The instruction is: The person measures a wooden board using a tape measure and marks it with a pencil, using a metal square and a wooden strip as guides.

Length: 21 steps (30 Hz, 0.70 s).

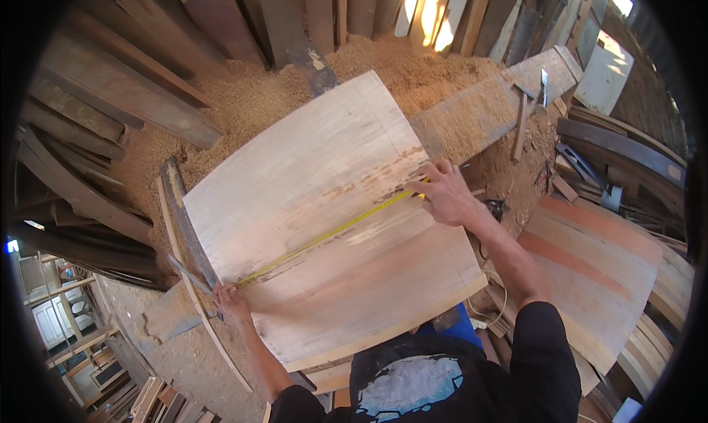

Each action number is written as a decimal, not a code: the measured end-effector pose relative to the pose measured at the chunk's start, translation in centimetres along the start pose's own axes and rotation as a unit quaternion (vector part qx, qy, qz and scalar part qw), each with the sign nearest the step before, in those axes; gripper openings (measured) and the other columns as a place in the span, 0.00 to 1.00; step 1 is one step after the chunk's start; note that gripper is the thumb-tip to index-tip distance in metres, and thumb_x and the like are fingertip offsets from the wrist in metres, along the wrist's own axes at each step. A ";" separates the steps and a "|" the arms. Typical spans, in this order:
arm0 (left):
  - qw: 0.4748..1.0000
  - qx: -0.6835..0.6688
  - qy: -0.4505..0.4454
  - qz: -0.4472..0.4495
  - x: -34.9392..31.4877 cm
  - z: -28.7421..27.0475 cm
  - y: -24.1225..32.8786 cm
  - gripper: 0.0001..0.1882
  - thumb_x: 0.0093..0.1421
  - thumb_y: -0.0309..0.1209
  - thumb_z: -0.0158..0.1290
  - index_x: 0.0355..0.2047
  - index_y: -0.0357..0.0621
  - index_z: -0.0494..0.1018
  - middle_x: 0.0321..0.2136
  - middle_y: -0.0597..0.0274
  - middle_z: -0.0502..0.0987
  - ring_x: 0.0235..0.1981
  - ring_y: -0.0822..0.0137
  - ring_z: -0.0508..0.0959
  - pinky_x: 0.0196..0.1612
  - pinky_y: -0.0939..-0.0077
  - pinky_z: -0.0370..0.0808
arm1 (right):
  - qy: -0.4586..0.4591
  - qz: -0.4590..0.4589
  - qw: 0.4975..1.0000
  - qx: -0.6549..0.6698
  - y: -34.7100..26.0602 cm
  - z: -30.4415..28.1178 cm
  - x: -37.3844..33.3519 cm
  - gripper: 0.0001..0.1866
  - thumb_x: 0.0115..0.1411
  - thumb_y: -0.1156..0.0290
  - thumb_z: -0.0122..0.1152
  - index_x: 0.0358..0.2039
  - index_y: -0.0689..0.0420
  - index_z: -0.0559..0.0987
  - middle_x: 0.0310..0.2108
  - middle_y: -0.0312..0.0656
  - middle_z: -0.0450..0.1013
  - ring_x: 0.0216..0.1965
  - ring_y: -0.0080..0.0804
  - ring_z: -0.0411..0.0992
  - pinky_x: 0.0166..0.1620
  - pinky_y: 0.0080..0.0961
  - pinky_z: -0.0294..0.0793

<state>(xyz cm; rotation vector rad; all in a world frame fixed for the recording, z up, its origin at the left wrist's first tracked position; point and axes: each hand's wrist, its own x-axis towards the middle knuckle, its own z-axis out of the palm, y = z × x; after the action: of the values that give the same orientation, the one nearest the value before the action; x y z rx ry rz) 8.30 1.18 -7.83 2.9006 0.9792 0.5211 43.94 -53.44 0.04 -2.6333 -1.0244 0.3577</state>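
Note:
A wide pale wooden panel (pixel 295 179) lies in front of me, slightly tilted in the view, with dark marks along its middle. Across it stretches the yellow blade of a tape measure (pixel 332 234). At the panel's left edge, my left hand (pixel 233 303) pinches the blade's end. My right hand (pixel 447 194) grips the other end of the tape measure at the right edge; its fingers mostly cover what they hold, with a bit of yellow showing. Faint pencil-like lines run near the panel's right edge.
Sawdust (pixel 258 106) covers the ground beyond the panel, and boards (pixel 133 91) lean all round the back and left. A dusty plank (pixel 487 113) holds a hammer-like tool (pixel 544 89). Another striped panel (pixel 590 268) and a pale cable (pixel 504 297) lie to the right.

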 end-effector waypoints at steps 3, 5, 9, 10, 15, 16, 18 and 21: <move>0.986 -0.136 -0.096 0.024 4.5 0.3 4.9 0.03 0.61 0.24 0.57 0.36 0.44 0.77 0.42 0.54 0.81 0.48 0.51 0.76 0.55 0.56 0.69 | 0.000 0.034 0.999 0.033 -1.7 -0.2 3.0 0.29 0.51 0.68 0.71 0.56 0.43 0.79 0.58 0.41 0.67 0.57 0.51 0.64 0.61 0.46 0.63; 0.973 -0.193 -0.092 0.088 7.6 1.5 8.8 0.03 0.60 0.23 0.56 0.34 0.45 0.76 0.35 0.59 0.81 0.42 0.52 0.76 0.52 0.55 0.69 | 0.006 0.063 0.996 0.061 -2.8 0.0 5.2 0.30 0.51 0.68 0.71 0.57 0.43 0.78 0.59 0.41 0.66 0.58 0.51 0.63 0.61 0.46 0.63; 0.946 -0.251 -0.141 0.146 12.8 5.9 17.4 0.03 0.59 0.24 0.56 0.34 0.45 0.77 0.34 0.59 0.80 0.39 0.53 0.76 0.48 0.57 0.71 | 0.079 0.078 0.994 0.001 -2.8 1.8 9.4 0.34 0.50 0.66 0.72 0.60 0.46 0.74 0.60 0.47 0.64 0.59 0.53 0.63 0.60 0.47 0.63; 0.951 -0.233 -0.138 0.150 13.6 6.7 19.7 0.03 0.60 0.25 0.56 0.34 0.46 0.77 0.34 0.60 0.80 0.40 0.53 0.75 0.49 0.57 0.70 | 0.108 0.090 0.990 -0.019 -3.1 2.3 9.9 0.34 0.50 0.66 0.72 0.60 0.47 0.74 0.60 0.49 0.64 0.59 0.53 0.63 0.60 0.48 0.62; 0.949 -0.258 -0.128 0.128 14.6 9.1 28.3 0.03 0.60 0.25 0.56 0.34 0.48 0.76 0.35 0.62 0.80 0.44 0.54 0.74 0.51 0.55 0.67 | 0.256 0.150 0.952 -0.072 -3.6 4.6 10.1 0.29 0.51 0.67 0.70 0.56 0.50 0.76 0.61 0.50 0.64 0.58 0.54 0.63 0.59 0.52 0.61; 0.946 -0.273 -0.128 0.117 14.4 9.4 29.1 0.03 0.61 0.26 0.57 0.35 0.49 0.76 0.36 0.63 0.79 0.45 0.54 0.74 0.51 0.56 0.67 | 0.264 0.160 0.948 -0.080 -3.2 4.7 10.4 0.28 0.52 0.66 0.69 0.55 0.50 0.76 0.60 0.49 0.65 0.57 0.53 0.64 0.59 0.52 0.61; 0.943 -0.286 -0.132 0.105 14.3 10.0 30.6 0.03 0.63 0.27 0.57 0.36 0.50 0.76 0.36 0.64 0.79 0.45 0.55 0.73 0.52 0.57 0.66 | 0.243 0.139 0.958 -0.069 -2.1 4.7 11.7 0.26 0.53 0.64 0.69 0.54 0.50 0.76 0.56 0.47 0.68 0.53 0.51 0.65 0.56 0.51 0.62; 0.947 -0.273 -0.134 0.103 15.3 10.7 32.9 0.04 0.62 0.25 0.56 0.35 0.50 0.76 0.36 0.64 0.78 0.45 0.54 0.73 0.52 0.56 0.66 | 0.212 0.113 0.969 -0.058 0.4 3.8 13.8 0.21 0.55 0.60 0.68 0.49 0.49 0.78 0.46 0.42 0.72 0.46 0.46 0.67 0.50 0.47 0.63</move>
<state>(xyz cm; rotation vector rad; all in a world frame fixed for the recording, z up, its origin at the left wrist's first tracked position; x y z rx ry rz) 42.40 -15.31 -8.73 2.4853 0.4094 0.3234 52.77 -43.56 -5.31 -2.7617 -0.6243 -0.2236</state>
